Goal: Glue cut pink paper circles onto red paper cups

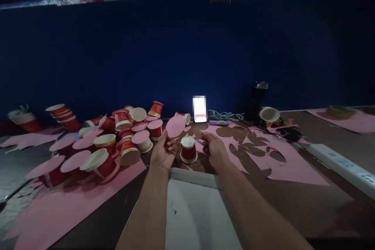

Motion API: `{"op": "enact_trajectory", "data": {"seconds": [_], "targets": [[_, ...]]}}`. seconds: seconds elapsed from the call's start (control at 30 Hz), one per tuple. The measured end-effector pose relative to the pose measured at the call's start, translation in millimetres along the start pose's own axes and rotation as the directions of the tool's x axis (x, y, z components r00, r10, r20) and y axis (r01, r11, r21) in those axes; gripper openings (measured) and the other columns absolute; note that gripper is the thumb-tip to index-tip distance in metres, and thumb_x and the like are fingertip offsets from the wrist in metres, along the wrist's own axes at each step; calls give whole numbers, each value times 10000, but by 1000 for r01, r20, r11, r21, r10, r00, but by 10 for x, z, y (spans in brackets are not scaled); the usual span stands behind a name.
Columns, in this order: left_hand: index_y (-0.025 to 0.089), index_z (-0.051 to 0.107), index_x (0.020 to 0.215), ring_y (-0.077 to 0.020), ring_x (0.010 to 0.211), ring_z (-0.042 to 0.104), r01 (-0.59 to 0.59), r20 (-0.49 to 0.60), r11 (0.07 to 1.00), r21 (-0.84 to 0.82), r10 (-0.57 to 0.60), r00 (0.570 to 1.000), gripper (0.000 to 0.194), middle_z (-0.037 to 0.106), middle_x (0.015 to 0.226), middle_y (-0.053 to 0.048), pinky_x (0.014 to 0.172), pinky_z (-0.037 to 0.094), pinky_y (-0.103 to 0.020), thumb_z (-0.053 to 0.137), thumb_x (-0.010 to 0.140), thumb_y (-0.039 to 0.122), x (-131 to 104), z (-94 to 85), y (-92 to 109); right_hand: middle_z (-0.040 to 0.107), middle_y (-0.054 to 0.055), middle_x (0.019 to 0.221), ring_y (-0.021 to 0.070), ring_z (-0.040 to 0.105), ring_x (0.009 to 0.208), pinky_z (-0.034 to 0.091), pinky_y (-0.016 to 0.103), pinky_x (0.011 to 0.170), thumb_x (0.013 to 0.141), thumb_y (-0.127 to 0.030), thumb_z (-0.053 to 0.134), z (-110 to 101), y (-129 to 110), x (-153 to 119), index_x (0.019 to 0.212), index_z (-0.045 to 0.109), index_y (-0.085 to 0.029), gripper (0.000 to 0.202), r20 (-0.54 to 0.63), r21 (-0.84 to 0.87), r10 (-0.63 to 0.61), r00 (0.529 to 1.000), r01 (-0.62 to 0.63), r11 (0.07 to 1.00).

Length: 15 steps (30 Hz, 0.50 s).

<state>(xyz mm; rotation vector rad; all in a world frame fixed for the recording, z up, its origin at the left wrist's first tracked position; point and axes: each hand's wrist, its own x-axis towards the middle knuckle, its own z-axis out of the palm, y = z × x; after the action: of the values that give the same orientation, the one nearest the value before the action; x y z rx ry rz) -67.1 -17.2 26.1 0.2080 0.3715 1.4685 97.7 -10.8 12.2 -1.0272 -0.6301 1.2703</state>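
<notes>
Between my hands a red paper cup point(188, 153) stands upside down on the brown table, its white base facing up. My left hand point(164, 149) pinches the lower edge of a pink paper circle point(175, 126), tilted up just behind the cup. At the cup's right side, my right hand point(215, 149) is closed around a thin stick-like tool point(199, 141); its tip points towards the cup's base, and its exact kind does not show. Left of my left hand, several red cups bear pink circles, such as the nearby cup with a circle point(141, 137).
Cut-out pink paper sheets point(295, 172) lie at the right beside a white power strip point(340, 164). A lit phone point(200, 108) stands at the back near a purple tube point(219, 123). A dark flask point(255, 103) stands behind a tipped cup point(269, 114). Stacked cups point(63, 118) stand far left.
</notes>
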Motion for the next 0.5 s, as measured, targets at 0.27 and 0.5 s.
{"op": "enact_trajectory", "data": {"seconds": [0.27,0.5], "targets": [[138,518,748,-10,441,410,-21,-17,999,28,21,1000,133,474,603,48,350,285,-99,631,816,155,0,12,-7,572,-22,649,61,387,504,235,187,406,580,-326,715,4,11,-6,652,613,-179,193,26,4,1,1000,-1,1000],[143,500,728,-7,435,407,-19,-3,999,43,20,1000,174,469,597,58,345,279,-100,660,794,162,-6,25,-7,579,-17,649,74,406,518,270,199,427,597,-375,725,5,12,-7,676,623,-188,227,22,-82,-13,1000,15,997]]}}
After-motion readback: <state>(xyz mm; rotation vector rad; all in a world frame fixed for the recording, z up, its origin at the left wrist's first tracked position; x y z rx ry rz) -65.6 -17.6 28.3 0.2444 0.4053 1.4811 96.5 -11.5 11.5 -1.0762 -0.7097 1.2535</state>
